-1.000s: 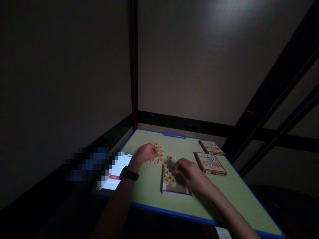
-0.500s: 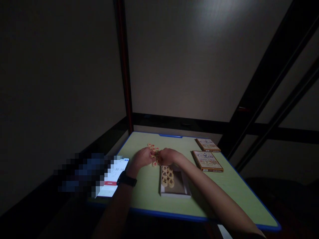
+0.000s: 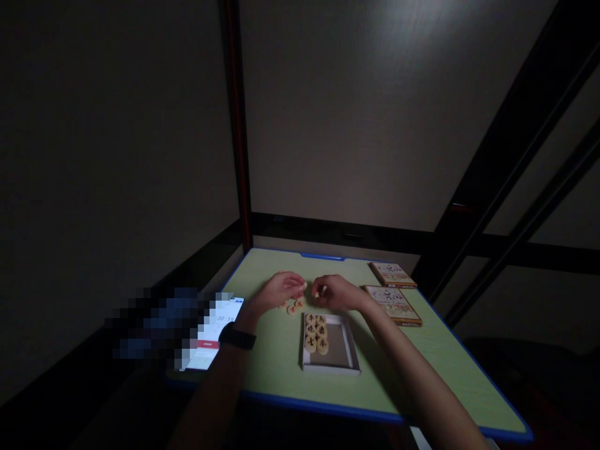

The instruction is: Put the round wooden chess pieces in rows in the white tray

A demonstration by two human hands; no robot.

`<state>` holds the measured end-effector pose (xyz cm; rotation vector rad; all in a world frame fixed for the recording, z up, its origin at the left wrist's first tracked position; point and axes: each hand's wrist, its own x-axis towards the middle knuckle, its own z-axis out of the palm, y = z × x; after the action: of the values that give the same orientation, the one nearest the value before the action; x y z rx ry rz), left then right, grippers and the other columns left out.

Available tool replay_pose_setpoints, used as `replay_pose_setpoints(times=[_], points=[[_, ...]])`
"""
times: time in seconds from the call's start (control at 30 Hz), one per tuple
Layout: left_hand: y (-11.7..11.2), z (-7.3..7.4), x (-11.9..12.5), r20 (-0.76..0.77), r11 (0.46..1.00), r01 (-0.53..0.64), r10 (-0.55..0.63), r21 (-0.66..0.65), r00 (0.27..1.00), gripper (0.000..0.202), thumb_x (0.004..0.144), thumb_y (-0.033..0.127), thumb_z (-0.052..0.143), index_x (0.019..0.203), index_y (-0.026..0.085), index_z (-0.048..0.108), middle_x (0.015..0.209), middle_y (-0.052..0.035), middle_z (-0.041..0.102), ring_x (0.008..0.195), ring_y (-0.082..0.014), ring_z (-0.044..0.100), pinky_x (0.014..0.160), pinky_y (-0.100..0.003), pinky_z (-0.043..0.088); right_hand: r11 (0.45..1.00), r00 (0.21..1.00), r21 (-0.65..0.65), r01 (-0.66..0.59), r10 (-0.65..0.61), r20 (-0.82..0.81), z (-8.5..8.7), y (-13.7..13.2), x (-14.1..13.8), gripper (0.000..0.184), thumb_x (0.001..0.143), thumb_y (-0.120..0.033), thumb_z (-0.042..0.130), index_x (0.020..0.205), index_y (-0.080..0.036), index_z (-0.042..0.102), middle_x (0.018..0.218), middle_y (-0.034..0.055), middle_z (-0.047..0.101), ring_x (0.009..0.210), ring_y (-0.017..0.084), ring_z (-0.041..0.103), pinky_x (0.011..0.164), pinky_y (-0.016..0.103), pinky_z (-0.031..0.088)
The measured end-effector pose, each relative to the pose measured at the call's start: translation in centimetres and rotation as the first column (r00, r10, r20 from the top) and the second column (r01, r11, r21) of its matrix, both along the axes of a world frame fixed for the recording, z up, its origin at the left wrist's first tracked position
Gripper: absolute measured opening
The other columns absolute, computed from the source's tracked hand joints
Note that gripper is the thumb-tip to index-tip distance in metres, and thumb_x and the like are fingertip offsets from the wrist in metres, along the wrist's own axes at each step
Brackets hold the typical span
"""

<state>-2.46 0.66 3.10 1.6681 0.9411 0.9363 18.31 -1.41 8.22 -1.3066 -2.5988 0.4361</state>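
Round Chinese chess pieces with red characters (image 3: 292,309) lie loose on the green table, partly hidden under my left hand (image 3: 284,289). That hand is closed, with a pale chess piece (image 3: 305,285) at its fingertips. Just to the right, my right hand (image 3: 336,292) pinches another pale chess piece (image 3: 317,294), mostly covered by the fingers. Nearer to me sits a shallow open box (image 3: 340,367). Several chess pieces with black characters (image 3: 321,330) stand in two columns along its left side; the brown bottom shows on the right.
Two printed flat boxes, one nearer (image 3: 392,305) and one farther (image 3: 392,274), lie at the table's right side. A lit phone or tablet screen (image 3: 210,334) is at the left edge. The green table (image 3: 290,378) has a blue rim; walls stand behind.
My hands have drawn apart from over the red pieces. The right hand moved right, a piece now in its fingers; a piece also shows in the left fingertips. The box is unchanged.
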Motion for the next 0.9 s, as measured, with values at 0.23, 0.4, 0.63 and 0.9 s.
replay_pose_setpoints(times=[0.23,0.4,0.63,0.9], points=[[-1.4,1.4,-0.5,0.153,0.958,0.263,-0.245,-0.111,0.957,0.05,0.066,0.037,0.086,0.106,0.012,0.07,0.099,-0.0104,0.073,0.089,-0.019,0.067,0.079,-0.031,0.051,0.991,0.845,-0.106,-0.081,0.012,-0.535,-1.9,-1.2,2.5,0.009,0.078,-0.021,0.069,0.083,-0.014,0.071,0.084,0.0043,0.066,0.068,0.013,0.059,0.062,0.024,0.047],[-1.0,0.6,-0.6,0.132,0.934,0.3,-0.278,-0.195,0.951,0.056,0.061,0.038,0.088,0.106,0.012,0.069,0.094,-0.0086,0.072,0.077,-0.0153,0.064,0.066,-0.026,0.047,0.999,0.776,0.017,-0.038,0.04,-0.629,-1.0,-2.5,1.4,0.016,0.075,-0.015,0.072,0.092,-0.016,0.07,0.089,0.0045,0.067,0.077,0.015,0.061,0.072,0.028,0.05],[-1.3,1.0,-0.4,0.261,0.869,0.43,-0.368,-0.246,0.893,0.055,0.058,0.031,0.091,0.101,0.015,0.059,0.089,-0.0046,0.071,0.079,-0.0147,0.066,0.071,-0.025,0.047,0.987,0.763,-0.012,-0.161,0.116,-0.636,-0.9,-3.5,0.0,0.02,0.071,-0.012,0.076,0.09,-0.019,0.076,0.096,0.0055,0.072,0.082,0.017,0.064,0.076,0.03,0.051],[-1.2,0.7,-0.5,0.323,0.873,0.448,-0.375,-0.193,0.869,0.055,0.061,0.032,0.09,0.101,0.015,0.056,0.09,-0.0044,0.067,0.075,-0.0126,0.062,0.065,-0.024,0.043,0.996,0.76,-0.074,-0.051,-0.009,-0.65,-1.1,-3.9,-0.5,0.029,0.07,-0.013,0.077,0.098,-0.02,0.076,0.095,0.0032,0.073,0.084,0.018,0.064,0.078,0.03,0.05]])
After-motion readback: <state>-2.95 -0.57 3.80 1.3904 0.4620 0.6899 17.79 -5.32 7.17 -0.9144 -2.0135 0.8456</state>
